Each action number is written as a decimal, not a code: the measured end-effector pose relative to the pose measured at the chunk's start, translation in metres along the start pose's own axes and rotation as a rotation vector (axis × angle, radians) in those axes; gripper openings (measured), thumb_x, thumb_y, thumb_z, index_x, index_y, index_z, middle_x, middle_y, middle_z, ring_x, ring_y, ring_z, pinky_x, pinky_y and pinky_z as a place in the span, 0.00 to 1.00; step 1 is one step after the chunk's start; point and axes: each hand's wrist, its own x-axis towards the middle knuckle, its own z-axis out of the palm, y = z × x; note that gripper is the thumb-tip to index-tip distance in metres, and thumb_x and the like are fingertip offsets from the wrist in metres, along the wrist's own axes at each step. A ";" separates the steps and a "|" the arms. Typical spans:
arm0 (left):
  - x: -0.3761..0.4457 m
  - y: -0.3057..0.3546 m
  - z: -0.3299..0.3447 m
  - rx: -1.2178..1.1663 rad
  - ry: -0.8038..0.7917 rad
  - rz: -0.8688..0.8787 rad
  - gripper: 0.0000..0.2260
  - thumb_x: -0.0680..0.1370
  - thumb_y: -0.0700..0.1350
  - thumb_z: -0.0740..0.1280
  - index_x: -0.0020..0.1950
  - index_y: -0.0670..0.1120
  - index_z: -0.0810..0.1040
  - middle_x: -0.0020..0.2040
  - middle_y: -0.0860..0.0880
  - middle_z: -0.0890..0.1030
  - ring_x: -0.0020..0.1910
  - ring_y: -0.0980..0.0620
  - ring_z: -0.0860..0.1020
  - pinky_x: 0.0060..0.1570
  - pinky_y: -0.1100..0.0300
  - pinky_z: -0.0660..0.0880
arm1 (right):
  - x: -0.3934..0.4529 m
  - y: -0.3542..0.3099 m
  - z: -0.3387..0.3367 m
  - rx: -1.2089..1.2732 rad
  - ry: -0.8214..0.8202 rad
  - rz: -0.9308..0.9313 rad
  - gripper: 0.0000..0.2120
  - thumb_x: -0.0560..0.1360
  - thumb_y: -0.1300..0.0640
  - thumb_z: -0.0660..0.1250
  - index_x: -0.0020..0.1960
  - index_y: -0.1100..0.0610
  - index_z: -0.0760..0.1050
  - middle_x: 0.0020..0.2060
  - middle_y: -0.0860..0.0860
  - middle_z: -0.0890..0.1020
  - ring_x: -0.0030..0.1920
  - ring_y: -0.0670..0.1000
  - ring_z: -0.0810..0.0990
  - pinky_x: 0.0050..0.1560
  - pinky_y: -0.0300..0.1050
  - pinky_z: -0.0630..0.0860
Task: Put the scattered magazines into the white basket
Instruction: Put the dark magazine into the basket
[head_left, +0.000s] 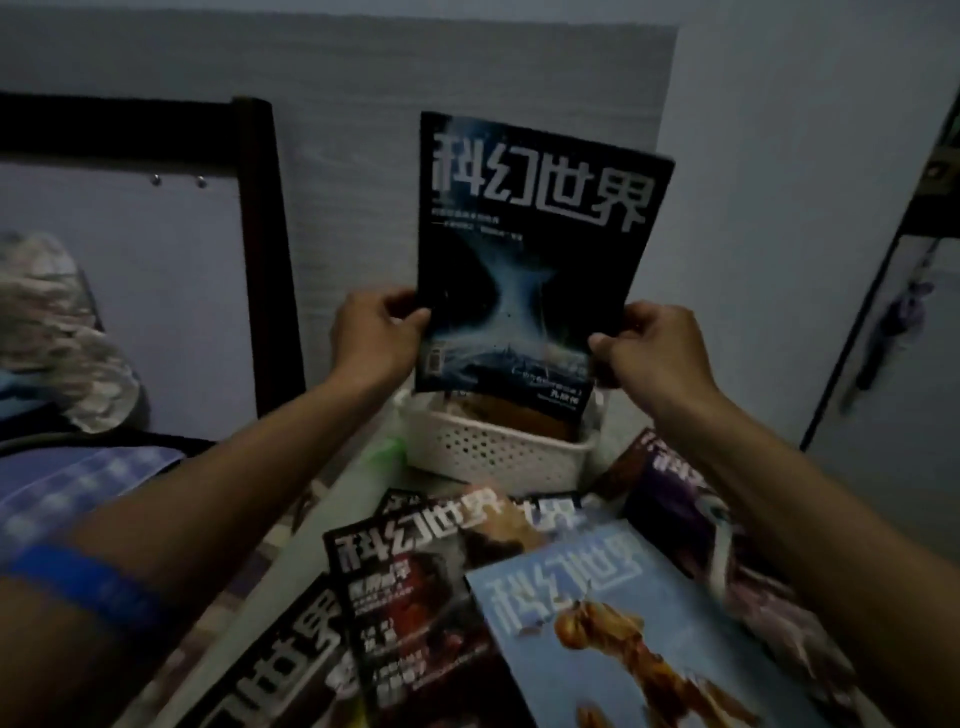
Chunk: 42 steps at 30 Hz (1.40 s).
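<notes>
**Upright magazine could snag on what is already in the basket**

The dark magazine (524, 249) stands upright at frame centre, its lower edge just above the white basket (498, 457). The left hand (376, 332) and right hand (649, 348) each pinch a lower side edge. Something brownish already sits inside, so the cover may catch or buckle going down. More magazines, like the pale blue magazine (623, 634), lie scattered across the lower frame.
</notes>
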 end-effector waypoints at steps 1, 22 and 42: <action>0.017 -0.001 0.006 0.040 0.012 0.006 0.10 0.77 0.42 0.69 0.56 0.44 0.83 0.51 0.45 0.85 0.50 0.47 0.83 0.54 0.45 0.80 | 0.017 0.000 0.007 -0.007 -0.005 0.034 0.06 0.72 0.61 0.71 0.38 0.52 0.79 0.37 0.51 0.85 0.41 0.56 0.86 0.46 0.57 0.84; 0.080 -0.094 0.092 -0.099 -0.458 -0.138 0.20 0.75 0.34 0.70 0.64 0.47 0.74 0.58 0.48 0.81 0.55 0.52 0.81 0.55 0.54 0.79 | 0.085 0.139 0.069 0.084 -0.133 0.086 0.20 0.74 0.56 0.73 0.64 0.54 0.74 0.55 0.49 0.83 0.53 0.49 0.82 0.59 0.50 0.79; 0.089 -0.104 0.118 0.546 -0.359 -0.109 0.21 0.82 0.58 0.50 0.75 0.57 0.60 0.71 0.43 0.73 0.70 0.36 0.67 0.68 0.41 0.64 | 0.091 0.112 0.081 -0.390 0.072 0.083 0.22 0.83 0.45 0.54 0.61 0.64 0.70 0.58 0.64 0.79 0.56 0.65 0.78 0.45 0.47 0.65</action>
